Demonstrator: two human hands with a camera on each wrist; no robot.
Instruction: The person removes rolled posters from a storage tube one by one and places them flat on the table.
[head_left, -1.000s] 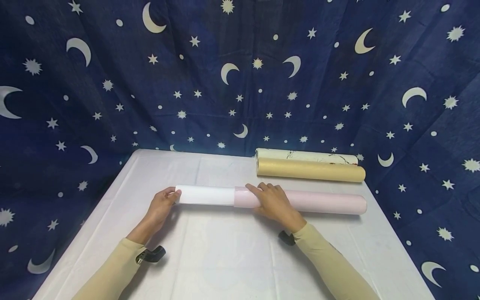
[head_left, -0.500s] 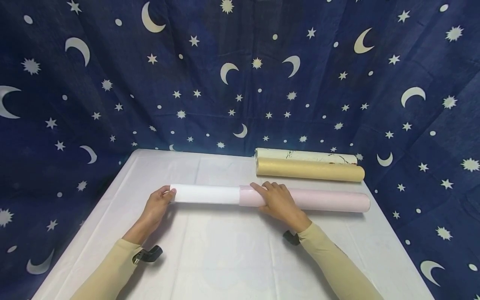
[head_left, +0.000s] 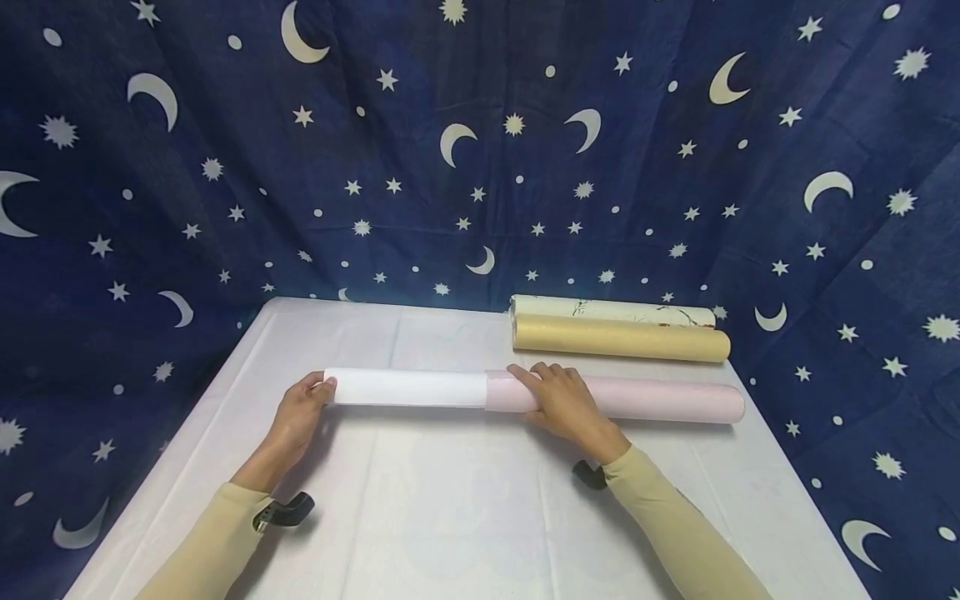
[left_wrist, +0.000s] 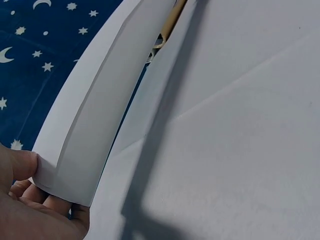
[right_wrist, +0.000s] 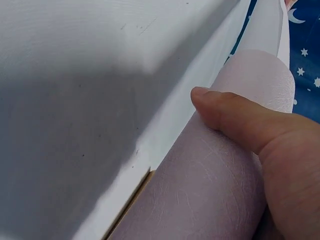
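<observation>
My left hand (head_left: 300,410) pinches the left end of a white sheet (head_left: 408,388) curled into a tube, thumb on top and fingers underneath. The left wrist view shows the sheet (left_wrist: 95,110) with a long overlapping edge along it. Its other end sits inside a pink textured wallpaper roll (head_left: 663,400). My right hand (head_left: 562,404) grips this roll near its left opening. Up close in the right wrist view, the thumb (right_wrist: 235,112) lies across the pink roll (right_wrist: 195,180), and white paper (right_wrist: 262,30) comes out of its far end.
Behind the pink roll lie a yellow roll (head_left: 622,337) and a cream roll (head_left: 547,306) with a dark branch print, side by side. All are on a table with a white cloth (head_left: 450,500). A dark blue curtain (head_left: 420,100) with moons and stars hangs behind.
My left hand has moved left with the white sheet's end, while my right hand and the pink roll have shifted slightly right. More of the white sheet shows outside the roll.
</observation>
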